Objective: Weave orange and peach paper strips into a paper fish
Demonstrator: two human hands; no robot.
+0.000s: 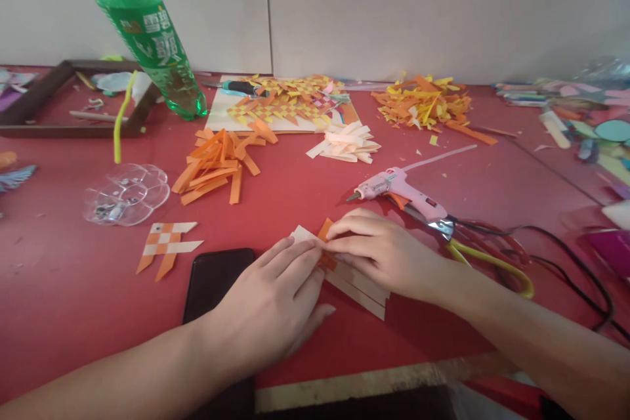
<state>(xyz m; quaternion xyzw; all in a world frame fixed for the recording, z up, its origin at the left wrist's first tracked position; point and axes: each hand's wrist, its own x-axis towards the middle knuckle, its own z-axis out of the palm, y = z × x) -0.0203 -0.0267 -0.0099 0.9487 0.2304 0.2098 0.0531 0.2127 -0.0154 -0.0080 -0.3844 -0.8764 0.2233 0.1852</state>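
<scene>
My left hand [278, 302] lies flat on the red table [73, 315], fingers stretched out and pressing on cream paper strips [357, 285]. My right hand [381, 246] rests on the same strips from the right, fingers extended and pressed together on an orange strip [325, 230] that crosses the cream ones. The fingertips of both hands meet over the crossing. Most of the strip piece is hidden under the hands.
A pink glue gun [398, 190] and yellow-handled scissors [492, 259] lie right of my hands. A black phone [216, 279] and a small woven piece [167, 246] lie to the left. Behind are loose orange strips [216, 167], cream strips [344, 143], a woven mat [280, 105], a green bottle [147, 33].
</scene>
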